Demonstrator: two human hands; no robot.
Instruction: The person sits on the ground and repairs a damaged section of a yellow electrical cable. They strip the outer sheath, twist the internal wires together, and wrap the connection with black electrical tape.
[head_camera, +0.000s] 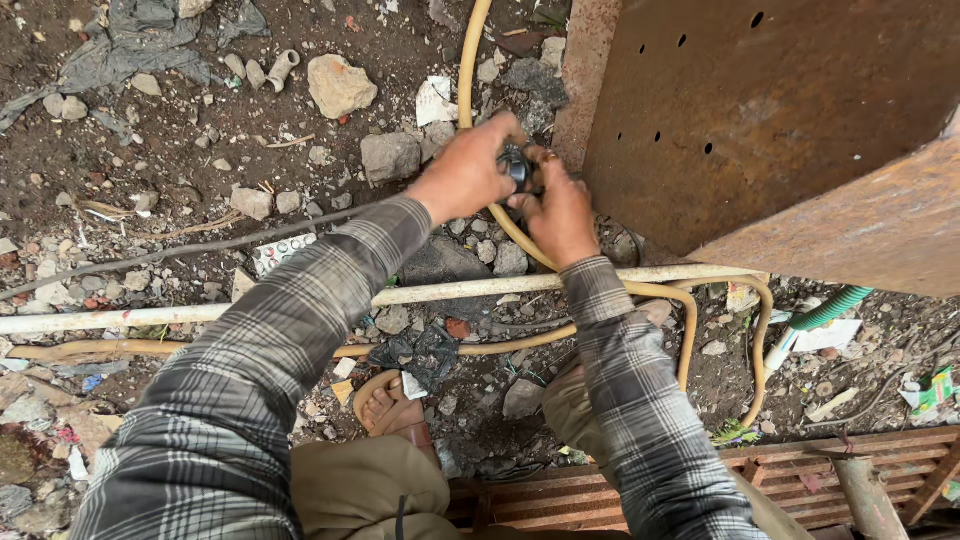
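Note:
My left hand and my right hand meet over a small dark fitting on a yellowish hose. Both hands grip the fitting where the hose bends beside a rusty metal box. The hose runs up past the box edge and loops down to the right. Both arms wear grey plaid sleeves. The fitting is mostly hidden by my fingers.
Stony, littered dirt lies all around, with a large rock at the back. A white pipe crosses the ground. A green corrugated hose and a rusty grate sit at the right. My sandalled foot rests below.

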